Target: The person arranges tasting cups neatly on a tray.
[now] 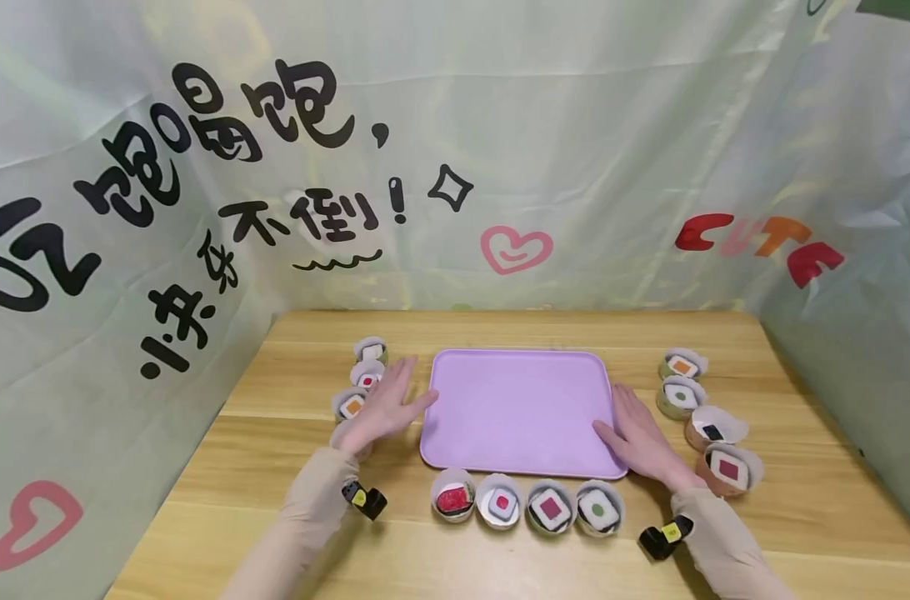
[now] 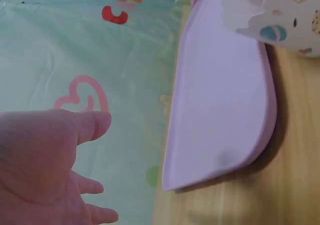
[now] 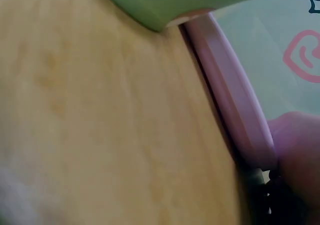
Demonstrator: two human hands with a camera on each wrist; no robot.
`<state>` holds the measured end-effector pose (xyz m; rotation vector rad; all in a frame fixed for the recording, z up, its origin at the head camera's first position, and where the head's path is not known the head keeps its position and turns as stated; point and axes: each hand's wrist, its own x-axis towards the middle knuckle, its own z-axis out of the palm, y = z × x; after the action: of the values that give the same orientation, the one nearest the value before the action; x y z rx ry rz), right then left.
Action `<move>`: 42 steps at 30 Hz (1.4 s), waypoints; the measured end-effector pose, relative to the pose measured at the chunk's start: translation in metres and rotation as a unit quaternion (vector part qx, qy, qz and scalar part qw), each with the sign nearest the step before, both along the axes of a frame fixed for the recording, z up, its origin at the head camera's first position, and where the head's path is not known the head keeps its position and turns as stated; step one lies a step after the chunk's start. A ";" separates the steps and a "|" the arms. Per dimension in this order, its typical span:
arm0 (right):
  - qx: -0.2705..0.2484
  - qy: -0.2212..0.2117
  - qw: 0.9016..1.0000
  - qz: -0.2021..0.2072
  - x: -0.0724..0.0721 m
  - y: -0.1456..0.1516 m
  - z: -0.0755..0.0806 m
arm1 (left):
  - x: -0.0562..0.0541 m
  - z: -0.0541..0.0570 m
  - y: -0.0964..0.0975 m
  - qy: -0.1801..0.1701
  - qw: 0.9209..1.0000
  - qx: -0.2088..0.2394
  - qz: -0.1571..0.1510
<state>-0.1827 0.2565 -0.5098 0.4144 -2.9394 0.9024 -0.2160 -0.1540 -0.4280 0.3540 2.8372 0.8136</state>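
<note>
A purple rectangular tray [image 1: 518, 408] lies flat on the wooden table. To its left, my left hand [image 1: 383, 410] is spread with straight fingers over the left row of cups, its thumb pointing at the tray's edge. The left wrist view has that hand [image 2: 40, 165] apart from the tray [image 2: 220, 110], holding nothing. At the tray's right side rests my right hand [image 1: 642, 437], fingers straight along the outer edge and thumb at the rim. In the right wrist view its thumb side [image 3: 300, 155] meets the tray rim [image 3: 232, 85]; its other fingers are hidden there.
Small paper cups with white, sushi-like pieces stand around the tray: a left row with an orange-centred piece [image 1: 352, 407], a front row with a red-topped cup [image 1: 453, 497], a right row with a brown cup [image 1: 727, 471]. A printed cloth [image 1: 612, 150] hangs behind the table [image 1: 500, 567].
</note>
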 end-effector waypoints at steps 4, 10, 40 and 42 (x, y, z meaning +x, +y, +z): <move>0.018 -0.016 1.000 -0.007 0.002 0.000 -0.003 | -0.012 0.006 -0.010 0.009 1.000 -0.004 -0.011; 0.023 -0.029 0.999 -0.010 0.003 0.002 -0.005 | -0.036 0.018 -0.030 0.000 1.000 -0.015 -0.007; -0.006 -0.036 0.999 0.002 0.009 0.006 0.000 | -0.117 0.005 -0.073 -0.166 0.983 -0.007 0.079; -0.004 -0.041 0.999 0.001 0.008 0.006 0.001 | -0.111 0.009 -0.068 -0.173 0.980 -0.002 0.094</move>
<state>-0.1742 0.2627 -0.5092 0.3902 -3.0082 0.9546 -0.3273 -0.2221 -0.4189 -0.0578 2.5677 0.8129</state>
